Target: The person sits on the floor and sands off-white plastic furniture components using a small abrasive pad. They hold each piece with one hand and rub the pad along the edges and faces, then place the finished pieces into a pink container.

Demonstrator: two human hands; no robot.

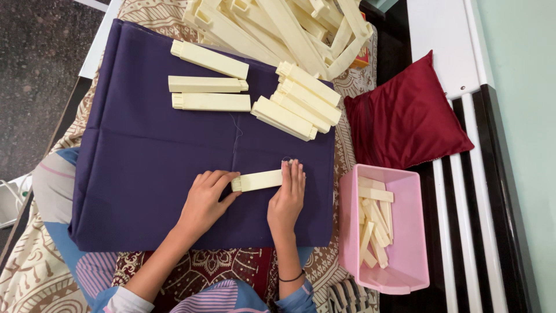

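A long, cream-coloured rectangular plastic bar (257, 181) lies on the purple cloth (145, 174). The left hand (204, 202) pinches its left end with narrow fingers; the right hand (288, 197) presses its right end flat. It looks light, stiff and smooth, best gripped along its long sides.

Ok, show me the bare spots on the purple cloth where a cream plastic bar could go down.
The purple cloth is bare along its left side and lower part, left of the left hand, and in the middle band between the hands and the three separate cream bars. The far right is crowded by the stacked cream bars; the right hand presses the cream bar.
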